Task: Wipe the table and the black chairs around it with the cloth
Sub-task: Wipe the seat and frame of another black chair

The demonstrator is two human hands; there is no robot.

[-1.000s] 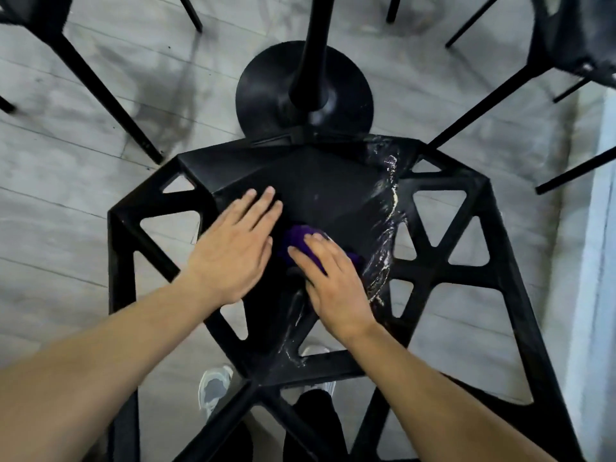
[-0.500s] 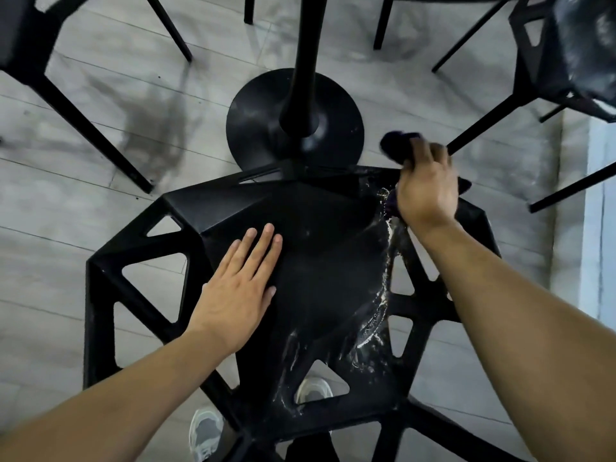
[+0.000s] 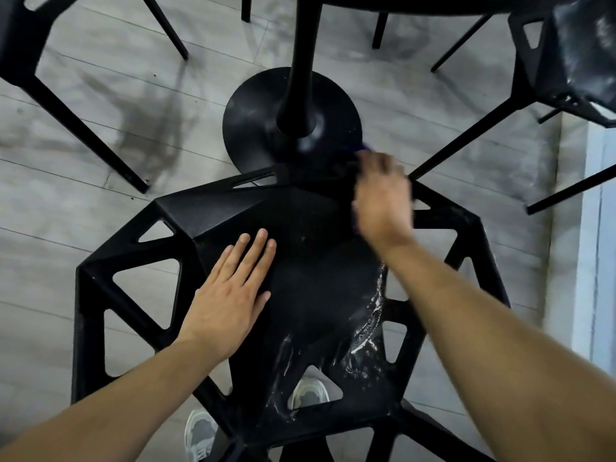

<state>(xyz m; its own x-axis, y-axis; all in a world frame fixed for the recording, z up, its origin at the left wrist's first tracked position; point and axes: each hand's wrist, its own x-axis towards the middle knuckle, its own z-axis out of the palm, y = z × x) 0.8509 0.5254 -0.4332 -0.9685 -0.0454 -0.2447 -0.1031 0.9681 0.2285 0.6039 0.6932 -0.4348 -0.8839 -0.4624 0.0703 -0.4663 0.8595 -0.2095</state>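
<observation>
A black chair [image 3: 310, 295] with triangular cut-outs fills the lower middle of the head view. Wet streaks shine on the right and near part of its seat. My left hand [image 3: 230, 291] lies flat on the seat's left side, fingers together and holding nothing. My right hand [image 3: 383, 195] is blurred at the seat's far right edge, closed over the purple cloth [image 3: 364, 147], of which only a small tip shows past my fingers. The table's black pedestal base [image 3: 256, 125] stands just beyond the chair. The table top's edge [image 3: 433, 1] runs along the top of the frame.
Other black chairs stand at the far left [image 3: 20, 45] and far right [image 3: 573, 55], their legs slanting onto the grey plank floor. A pale wall or skirting [image 3: 596, 245] runs down the right side. My light shoes [image 3: 200, 435] show through the chair's cut-outs.
My right hand swept with the cloth from the seat's middle to its far right edge and has now shifted slightly left along that edge. My left hand stayed flat on the seat.
</observation>
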